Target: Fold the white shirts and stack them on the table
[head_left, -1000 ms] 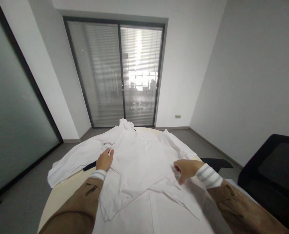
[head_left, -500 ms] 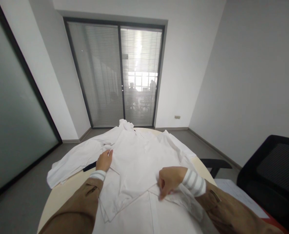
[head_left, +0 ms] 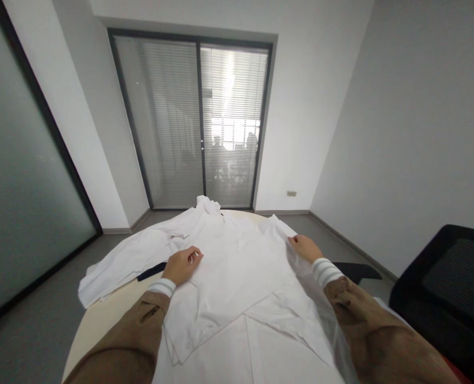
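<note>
I log: white shirt [head_left: 240, 266] between left hand [head_left: 183, 265] and right hand [head_left: 305, 247], long axis running forward. Both curled; whether clamped on cloth, I cannot tell.

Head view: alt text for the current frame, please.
A person's left hand and right hand, set apart, at white clothing spread over a pale table. A black chair stands at right; a glass partition with blinds is beyond.

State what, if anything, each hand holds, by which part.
The right hand seems to pinch the shirt at its side edge; whether the left hand grips cannot be told.
</note>
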The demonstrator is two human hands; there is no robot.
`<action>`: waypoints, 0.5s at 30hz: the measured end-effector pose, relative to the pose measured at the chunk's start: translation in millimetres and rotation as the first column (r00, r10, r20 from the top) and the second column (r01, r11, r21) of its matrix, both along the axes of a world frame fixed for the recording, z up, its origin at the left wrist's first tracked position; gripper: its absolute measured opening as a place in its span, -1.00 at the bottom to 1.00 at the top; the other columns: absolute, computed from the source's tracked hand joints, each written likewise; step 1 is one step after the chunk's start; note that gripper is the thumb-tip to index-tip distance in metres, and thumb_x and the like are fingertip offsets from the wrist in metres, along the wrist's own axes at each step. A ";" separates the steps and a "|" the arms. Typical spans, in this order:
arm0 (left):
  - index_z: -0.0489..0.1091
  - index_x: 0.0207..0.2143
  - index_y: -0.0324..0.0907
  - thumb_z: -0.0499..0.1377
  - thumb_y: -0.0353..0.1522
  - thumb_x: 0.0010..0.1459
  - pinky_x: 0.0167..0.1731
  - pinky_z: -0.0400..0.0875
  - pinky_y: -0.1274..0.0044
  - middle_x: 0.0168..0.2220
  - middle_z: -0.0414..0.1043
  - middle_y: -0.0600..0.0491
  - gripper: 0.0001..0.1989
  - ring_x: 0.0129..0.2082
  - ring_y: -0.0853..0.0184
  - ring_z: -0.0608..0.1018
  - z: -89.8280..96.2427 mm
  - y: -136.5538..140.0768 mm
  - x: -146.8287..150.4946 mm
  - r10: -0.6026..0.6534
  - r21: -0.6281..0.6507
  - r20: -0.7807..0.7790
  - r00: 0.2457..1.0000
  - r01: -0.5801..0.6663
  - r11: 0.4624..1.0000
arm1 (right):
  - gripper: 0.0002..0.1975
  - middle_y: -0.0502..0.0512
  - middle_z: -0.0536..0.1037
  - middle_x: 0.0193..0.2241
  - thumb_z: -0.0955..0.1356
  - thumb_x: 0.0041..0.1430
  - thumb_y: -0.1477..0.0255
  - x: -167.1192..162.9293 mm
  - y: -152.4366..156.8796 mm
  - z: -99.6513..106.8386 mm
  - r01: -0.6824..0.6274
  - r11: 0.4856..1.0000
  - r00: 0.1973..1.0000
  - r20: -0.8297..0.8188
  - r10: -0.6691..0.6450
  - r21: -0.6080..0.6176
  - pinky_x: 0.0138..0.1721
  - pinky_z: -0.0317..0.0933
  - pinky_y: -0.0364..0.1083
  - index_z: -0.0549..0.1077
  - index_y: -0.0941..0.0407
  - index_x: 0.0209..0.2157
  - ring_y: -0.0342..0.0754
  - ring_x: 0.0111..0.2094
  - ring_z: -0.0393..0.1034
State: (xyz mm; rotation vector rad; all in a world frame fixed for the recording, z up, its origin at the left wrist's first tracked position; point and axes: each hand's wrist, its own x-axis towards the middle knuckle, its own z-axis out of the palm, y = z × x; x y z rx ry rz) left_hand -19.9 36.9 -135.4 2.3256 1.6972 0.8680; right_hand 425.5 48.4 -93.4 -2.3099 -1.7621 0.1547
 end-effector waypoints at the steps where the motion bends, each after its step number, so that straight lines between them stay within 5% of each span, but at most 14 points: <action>1: 0.49 -0.30 -0.05 0.12 -0.16 0.23 -0.38 0.27 0.54 -0.47 0.48 0.13 -0.78 -0.44 0.34 0.50 -0.3 -2.0 1.6 -0.108 -0.058 -0.026 0.994 0.106 0.993 | -0.54 0.36 0.58 -0.11 0.11 0.41 0.24 4.0 1.5 -4.9 0.004 1.000 1.000 0.000 -0.004 -0.012 -0.13 0.23 -0.07 0.52 0.23 -0.11 0.10 -0.07 0.49; 4: 0.51 -0.36 -0.08 0.22 -0.12 0.12 -0.38 0.26 0.54 -0.43 0.52 0.12 -0.77 -0.43 0.34 0.49 -2.5 -4.7 4.3 -0.283 -0.178 -0.049 0.958 0.270 0.946 | -0.55 0.40 0.58 -0.11 0.09 0.42 0.30 10.0 1.2 -17.6 0.041 0.999 0.999 0.027 -0.041 -0.002 -0.13 0.23 -0.05 0.50 0.25 -0.11 0.12 -0.08 0.49; 10: 0.53 -0.40 -0.12 0.30 -0.16 -0.03 -0.35 0.30 0.55 -0.40 0.52 0.08 -0.77 -0.38 0.30 0.48 -5.0 -2.1 5.4 -0.330 -0.315 -0.010 0.944 0.310 0.897 | -0.64 0.43 0.52 -0.05 0.14 0.38 0.41 1.1 -2.1 -21.7 0.090 0.994 0.990 0.100 -0.095 0.058 -0.08 0.22 0.04 0.41 0.24 0.03 0.17 -0.03 0.44; 15: 0.54 -0.43 -0.13 0.25 -0.19 0.02 -0.34 0.30 0.53 -0.42 0.51 0.06 -0.80 -0.38 0.29 0.48 -6.4 -1.7 7.9 -0.368 -0.341 0.019 0.930 0.352 0.872 | -0.57 0.38 0.29 0.22 0.17 0.31 0.49 -41.9 -0.3 -16.7 -0.080 0.970 0.960 0.281 0.013 0.231 0.10 0.12 0.16 0.32 0.18 0.17 0.25 0.20 0.17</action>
